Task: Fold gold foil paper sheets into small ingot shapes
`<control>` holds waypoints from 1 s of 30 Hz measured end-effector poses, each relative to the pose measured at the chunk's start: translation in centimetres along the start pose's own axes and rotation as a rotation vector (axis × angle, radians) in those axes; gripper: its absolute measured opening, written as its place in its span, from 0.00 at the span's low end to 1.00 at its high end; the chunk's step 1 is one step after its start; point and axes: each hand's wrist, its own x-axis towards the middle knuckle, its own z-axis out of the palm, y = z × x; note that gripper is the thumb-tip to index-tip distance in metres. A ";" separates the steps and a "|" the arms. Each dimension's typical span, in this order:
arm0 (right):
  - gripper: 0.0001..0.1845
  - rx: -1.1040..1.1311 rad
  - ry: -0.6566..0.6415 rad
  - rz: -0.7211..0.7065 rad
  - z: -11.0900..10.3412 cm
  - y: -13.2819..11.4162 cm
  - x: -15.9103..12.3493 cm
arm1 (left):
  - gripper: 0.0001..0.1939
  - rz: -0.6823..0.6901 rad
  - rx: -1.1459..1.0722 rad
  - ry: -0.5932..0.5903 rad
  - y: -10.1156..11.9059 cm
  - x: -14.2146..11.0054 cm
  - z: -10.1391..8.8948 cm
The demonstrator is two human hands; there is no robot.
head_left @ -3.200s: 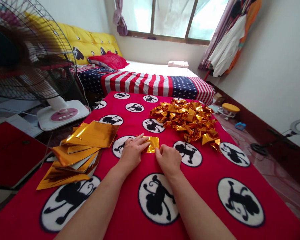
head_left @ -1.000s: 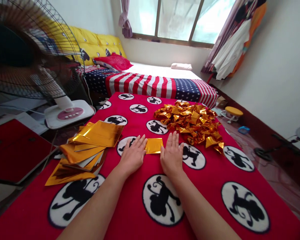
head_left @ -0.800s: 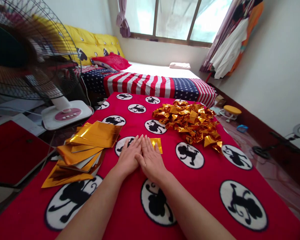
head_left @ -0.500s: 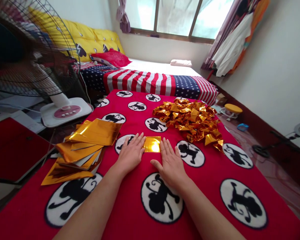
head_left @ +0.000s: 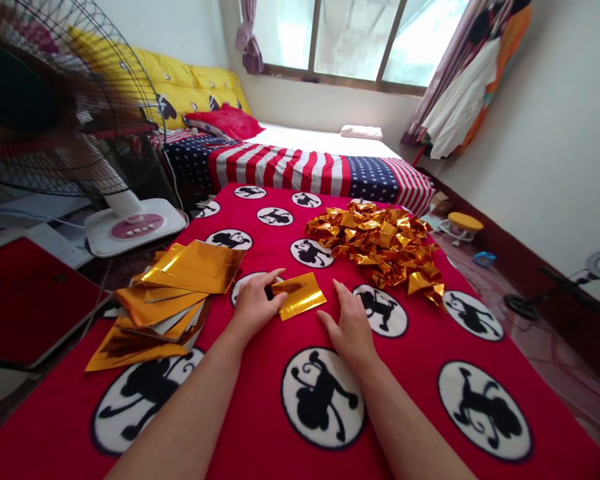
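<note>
A small sheet of shiny gold foil paper lies slightly askew at the middle of the red cloth. My left hand pinches its left edge between thumb and fingers. To the right of the sheet, my right hand holds nothing; its fingers are apart and do not touch the foil. Left of my hands is a loose stack of larger gold foil sheets. A heap of folded, crumpled-looking gold foil pieces lies at the far right.
A red cloth with black monkey figures in white circles covers the table. An electric fan stands at the left beside a dark red panel. Beyond the table is a bed; a yellow stool stands right.
The foil sheet has turned askew and shows more of its surface. My left hand has gone from lying flat to pinching its edge. My right hand has moved away to the right.
</note>
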 end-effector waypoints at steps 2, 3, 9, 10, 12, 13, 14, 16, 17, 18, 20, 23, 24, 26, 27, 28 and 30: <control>0.33 0.055 0.036 -0.003 0.0 0.1 0.1 | 0.20 -0.050 -0.126 0.025 -0.4 0.0 0.3; 0.33 0.087 0.052 -0.009 0.0 0.1 0.2 | 0.20 -0.067 -0.187 0.036 -0.6 0.0 0.4; 0.27 0.367 0.125 -0.077 0.2 -0.6 0.4 | 0.27 -0.219 -0.691 0.088 -0.1 -0.2 1.0; 0.27 0.418 0.137 -0.057 0.3 -0.9 0.4 | 0.29 -0.266 -0.770 0.086 0.3 -0.3 0.9; 0.26 0.528 0.151 0.014 0.5 -1.3 0.4 | 0.32 -0.353 -0.863 0.073 1.0 -0.4 0.7; 0.26 0.591 0.153 0.059 0.6 -1.5 0.4 | 0.32 -0.370 -0.885 0.067 1.2 -0.5 0.6; 0.26 0.655 0.155 0.102 0.7 -1.6 0.5 | 0.32 -0.366 -0.900 0.063 1.4 -0.5 0.5; 0.26 0.766 0.165 0.173 0.8 -1.7 0.6 | 0.32 -0.325 -0.921 0.059 1.5 -0.5 0.5; 0.25 0.805 0.174 0.201 0.7 -1.6 0.6 | 0.31 -0.306 -0.928 0.058 1.4 -0.4 0.5; 0.25 0.830 0.185 0.224 0.7 -1.6 0.7 | 0.29 -0.298 -0.928 0.061 1.4 -0.4 0.6; 0.24 0.846 0.203 0.252 0.5 -1.5 0.8 | 0.27 -0.307 -0.906 0.073 1.2 -0.3 0.7; 0.24 0.850 0.210 0.266 0.4 -1.4 0.9 | 0.24 -0.297 -0.886 0.077 1.0 -0.2 0.8; 0.23 0.851 0.208 0.270 0.4 -1.4 0.9 | 0.23 -0.288 -0.890 0.062 1.0 -0.2 0.8; 0.22 0.850 0.203 0.274 0.4 -1.3 0.9 | 0.22 -0.282 -0.894 0.026 1.0 -0.2 0.8; 0.22 0.845 0.202 0.276 0.4 -1.3 0.8 | 0.22 -0.284 -0.890 0.012 1.1 -0.2 0.7; 0.21 0.835 0.206 0.277 0.4 -1.3 0.8 | 0.22 -0.287 -0.884 0.002 1.1 -0.3 0.7; 0.20 0.804 0.223 0.275 0.4 -1.4 0.8 | 0.22 -0.296 -0.876 -0.016 1.3 -0.3 0.6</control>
